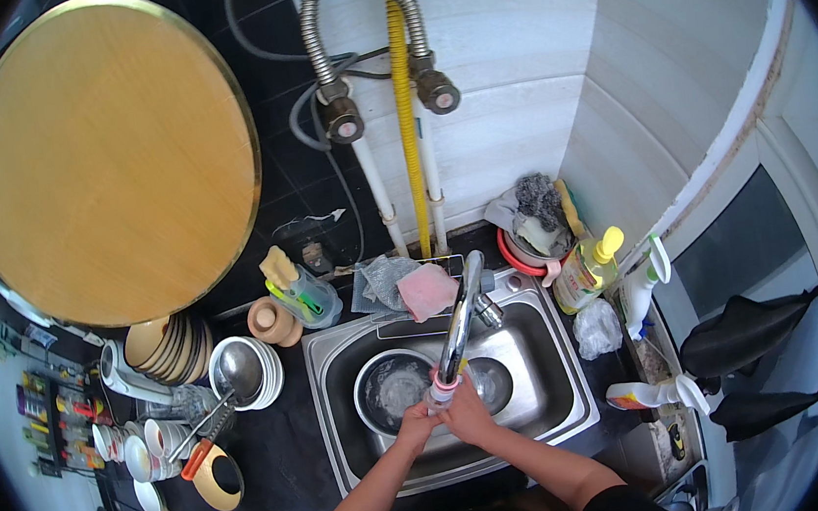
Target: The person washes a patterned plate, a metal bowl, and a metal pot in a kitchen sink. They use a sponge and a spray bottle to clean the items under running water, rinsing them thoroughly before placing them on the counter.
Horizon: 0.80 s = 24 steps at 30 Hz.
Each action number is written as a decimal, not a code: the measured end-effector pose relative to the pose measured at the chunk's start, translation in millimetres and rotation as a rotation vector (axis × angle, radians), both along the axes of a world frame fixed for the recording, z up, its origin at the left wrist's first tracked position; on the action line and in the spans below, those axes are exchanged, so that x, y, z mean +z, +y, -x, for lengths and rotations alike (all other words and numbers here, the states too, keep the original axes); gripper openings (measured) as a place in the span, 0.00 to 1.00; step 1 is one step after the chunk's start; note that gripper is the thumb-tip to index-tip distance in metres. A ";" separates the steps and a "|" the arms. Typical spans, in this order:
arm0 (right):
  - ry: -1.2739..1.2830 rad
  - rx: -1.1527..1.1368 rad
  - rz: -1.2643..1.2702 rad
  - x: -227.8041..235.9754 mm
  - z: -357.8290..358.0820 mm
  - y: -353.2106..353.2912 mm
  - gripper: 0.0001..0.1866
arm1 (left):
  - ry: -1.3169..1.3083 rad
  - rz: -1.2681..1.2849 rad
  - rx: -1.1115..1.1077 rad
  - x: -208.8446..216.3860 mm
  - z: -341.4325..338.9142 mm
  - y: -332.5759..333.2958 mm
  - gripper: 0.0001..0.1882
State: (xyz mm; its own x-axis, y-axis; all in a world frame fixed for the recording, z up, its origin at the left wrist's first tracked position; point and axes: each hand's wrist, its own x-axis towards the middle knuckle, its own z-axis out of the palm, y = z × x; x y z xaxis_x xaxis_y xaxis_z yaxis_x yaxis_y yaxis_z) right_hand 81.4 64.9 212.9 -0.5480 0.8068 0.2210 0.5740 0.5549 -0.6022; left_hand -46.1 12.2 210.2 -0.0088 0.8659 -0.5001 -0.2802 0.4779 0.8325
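Note:
My left hand (417, 426) and my right hand (467, 413) are close together over the sink (550, 395), right below the chrome faucet (464, 314). Both are closed around a small pale item with a pink rim (439, 389); its exact kind is hard to make out. Beneath my hands, a round metal basin (369, 397) stands in the left part of the sink, with whitish, cloudy contents. To its right, a smaller round metal bowl (500, 385) is partly hidden behind my right hand and the faucet.
Behind the sink lie a pink cloth (429, 291) and a grey cloth (387, 279). A yellow-capped bottle (583, 273) and spray bottles (641, 292) stand to the right. Stacked white bowls (268, 373), a wooden pot (273, 323) and a large round board (114, 156) are on the left.

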 end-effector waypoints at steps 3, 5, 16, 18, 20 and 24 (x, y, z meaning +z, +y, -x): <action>0.056 -0.048 0.019 12.0 1.0 15.8 0.24 | -0.006 0.016 0.000 16.2 -4.3 0.0 0.17; 0.342 -0.228 0.616 -28.9 -6.2 51.8 0.24 | -0.027 0.036 -0.012 25.3 -7.8 0.9 0.17; 0.153 -0.202 0.181 4.2 6.3 27.7 0.22 | 0.029 -0.020 0.035 22.1 -1.9 5.8 0.16; 0.509 -0.339 0.848 -54.0 1.7 56.0 0.22 | -0.047 0.035 0.011 14.1 3.4 1.3 0.16; 0.653 -0.366 1.261 -70.8 -18.4 73.3 0.23 | -0.124 0.073 0.007 18.7 7.1 -0.5 0.16; 0.626 -0.334 0.924 -68.6 -24.9 56.2 0.23 | -0.165 0.087 -0.052 40.2 6.2 0.3 0.17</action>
State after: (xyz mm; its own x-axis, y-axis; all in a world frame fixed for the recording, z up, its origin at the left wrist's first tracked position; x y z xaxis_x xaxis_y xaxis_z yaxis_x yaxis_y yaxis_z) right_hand 106.3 121.2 144.3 -0.2808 0.8857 -0.3696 0.0676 -0.3659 -0.9282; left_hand -52.3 12.5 250.4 0.1228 0.8166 -0.5641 -0.3827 0.5634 0.7322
